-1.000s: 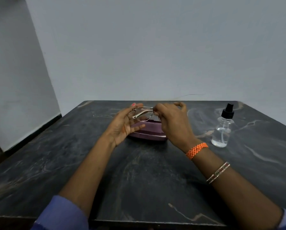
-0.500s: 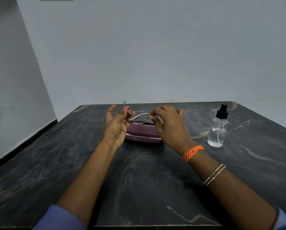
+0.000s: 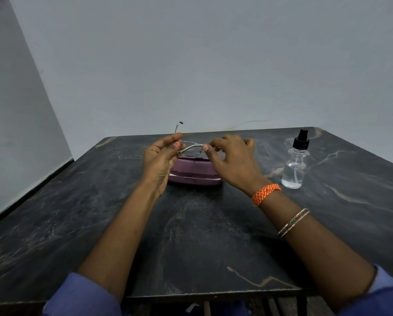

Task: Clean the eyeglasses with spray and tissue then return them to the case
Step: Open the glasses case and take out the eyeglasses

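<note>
Two hands, left hand and right hand, pinch the eyeglasses just above the purple case, spray bottle untouched nearby, no tissue visible, cleaning seemingly all ahead

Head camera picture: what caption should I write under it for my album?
Two hands, left and right, hold eyeglasses above a purple case, spray bottle nearby.

Both hands hold eyeglasses above purple case.
</note>
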